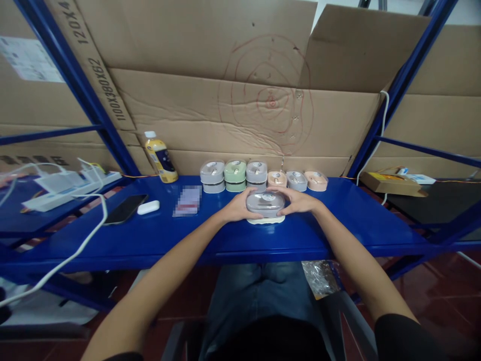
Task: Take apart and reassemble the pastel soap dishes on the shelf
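Between my two hands is a grey oval lidded box with a see-through top. My left hand curves round its left end, and my right hand grips the right end, thumbs low at the front. Under the box a cream wavy-edged piece shows; whether it is a separate mat cannot be made out. Just behind stand similar boxes in a row: stacked grey ones, stacked green ones, another grey stack, then a peach box, a grey box and a peach box.
On the blue table at left lie a phone, a white earbud case and a blurred-out card. A yellow bottle stands against the cardboard wall. A white cable hangs across the left edge.
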The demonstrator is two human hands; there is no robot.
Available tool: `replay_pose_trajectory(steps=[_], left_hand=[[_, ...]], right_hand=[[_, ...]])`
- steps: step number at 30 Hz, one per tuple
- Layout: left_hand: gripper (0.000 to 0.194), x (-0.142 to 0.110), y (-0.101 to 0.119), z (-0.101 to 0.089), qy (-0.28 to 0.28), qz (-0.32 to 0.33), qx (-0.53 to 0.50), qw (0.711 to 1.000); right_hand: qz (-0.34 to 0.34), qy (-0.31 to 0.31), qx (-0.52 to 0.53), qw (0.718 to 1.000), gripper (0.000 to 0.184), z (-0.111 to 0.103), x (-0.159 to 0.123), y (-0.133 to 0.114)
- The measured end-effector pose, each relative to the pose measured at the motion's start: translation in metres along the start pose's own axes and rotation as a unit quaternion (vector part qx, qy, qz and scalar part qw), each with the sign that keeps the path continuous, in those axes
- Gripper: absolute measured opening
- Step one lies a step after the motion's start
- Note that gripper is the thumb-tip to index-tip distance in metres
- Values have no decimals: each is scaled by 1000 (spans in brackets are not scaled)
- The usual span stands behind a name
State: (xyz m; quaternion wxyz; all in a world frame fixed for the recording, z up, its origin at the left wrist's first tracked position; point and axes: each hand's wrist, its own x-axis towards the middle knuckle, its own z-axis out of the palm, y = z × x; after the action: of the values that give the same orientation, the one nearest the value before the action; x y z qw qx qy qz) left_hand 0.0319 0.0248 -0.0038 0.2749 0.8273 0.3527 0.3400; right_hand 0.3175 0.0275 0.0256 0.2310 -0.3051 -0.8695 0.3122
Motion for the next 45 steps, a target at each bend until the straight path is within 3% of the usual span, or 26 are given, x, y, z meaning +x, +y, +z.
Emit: replay_pose_trajectory(steps=[5, 10, 14, 17, 21, 25, 29, 31, 34, 39, 45], left_hand=[[100, 0, 2, 1, -1, 11, -1, 1000], [103, 0, 5, 2, -4, 17, 1, 1000], [98, 1, 7, 0, 44, 25, -34, 998], [83, 3, 6, -5, 115, -8, -8, 993], [59, 6, -2, -12, 199, -60, 82, 975], [55, 5, -3, -14, 209, -71, 102, 970], [53, 0, 8, -11, 106, 11, 93, 990], [57, -3, 14, -8, 43, 45, 95, 994], [77, -5, 18, -2, -15, 43, 95, 994], [115, -4, 15, 4, -33, 15, 48, 998], [139, -3, 8, 6, -36, -21, 10, 999]], right_hand=[[-5, 49, -59, 997, 103, 12, 4, -7], [-21, 100, -62, 993, 87, 19, 8, -15], [-15, 172, -9, 985, 67, 4, 3, -15], [5, 269, 32, 963, 56, -12, -1, -7], [50, 386, 92, 917, 65, -27, -2, 12], [80, 437, 113, 888, 72, -31, 1, 25], [75, 397, 125, 906, 64, -29, 0, 18], [61, 345, 114, 929, 59, -26, -3, 10], [33, 241, 80, 967, 60, -19, -5, -3], [28, 86, 76, 993, 75, -5, -4, -13], [19, 72, -20, 997, 84, 8, -1, -13]])
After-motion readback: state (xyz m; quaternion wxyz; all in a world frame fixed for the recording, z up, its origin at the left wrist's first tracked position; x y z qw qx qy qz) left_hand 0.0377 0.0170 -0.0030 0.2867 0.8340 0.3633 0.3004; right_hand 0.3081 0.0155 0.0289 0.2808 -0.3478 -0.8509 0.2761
